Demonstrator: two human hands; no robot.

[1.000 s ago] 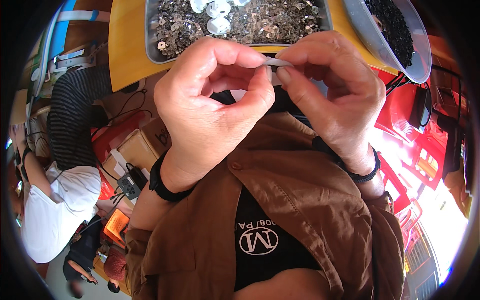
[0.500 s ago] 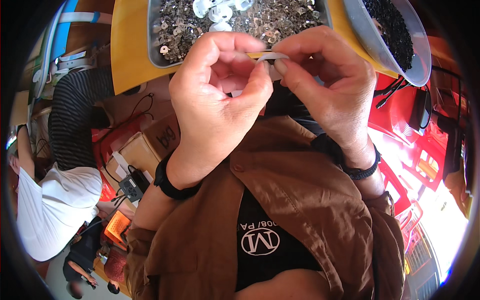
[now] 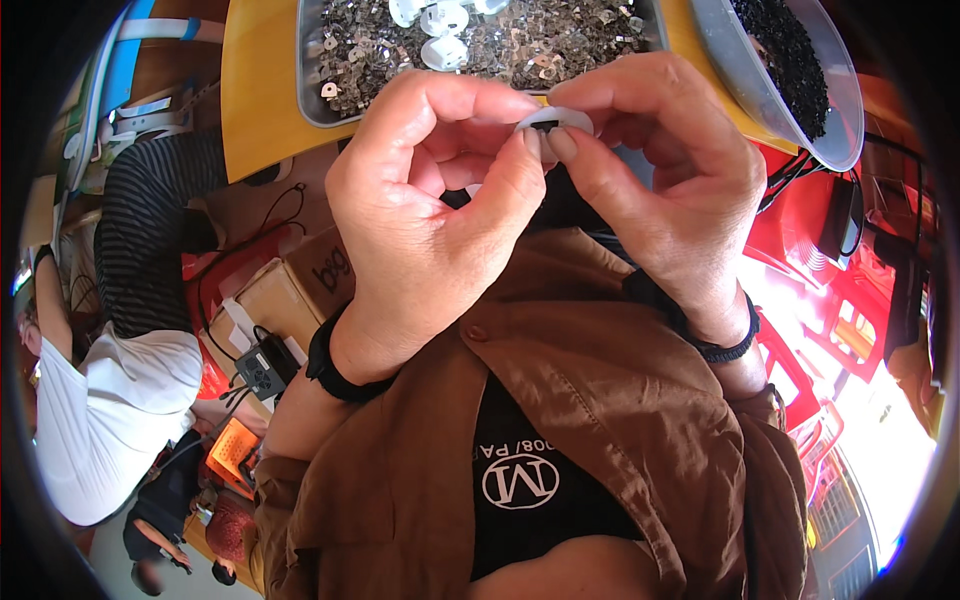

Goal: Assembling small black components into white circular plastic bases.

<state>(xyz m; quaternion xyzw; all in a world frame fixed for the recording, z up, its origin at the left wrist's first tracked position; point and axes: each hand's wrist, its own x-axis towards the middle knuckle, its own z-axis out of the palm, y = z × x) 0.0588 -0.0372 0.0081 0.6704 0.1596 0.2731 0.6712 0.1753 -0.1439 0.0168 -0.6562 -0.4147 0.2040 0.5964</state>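
Between both hands, just in front of the metal tray, I hold a small round white plastic part (image 3: 572, 119) with a dark piece in its opening. My left hand (image 3: 440, 195) pinches its left side between thumb and forefinger. On the other side, my right hand (image 3: 665, 165) grips it with thumb tip and forefinger. Both thumb tips press together at its near edge. The metal tray (image 3: 312, 110) beyond holds many small shiny metal pieces (image 3: 370, 60). Several similar white plastic parts (image 3: 444, 53) lie on top of them.
A clear plastic bowl (image 3: 848, 110) of small black pieces (image 3: 790, 70) stands at the far right of the yellow table (image 3: 255, 90). Cardboard boxes (image 3: 280, 305) and a small black device with cables (image 3: 268, 368) are at left. Red plastic stools (image 3: 790, 240) stand at right. Other people (image 3: 115, 420) are at left.
The white part has turned slightly, so more of its round face and dark opening shows. Both hands have shifted a little, still pinching it.
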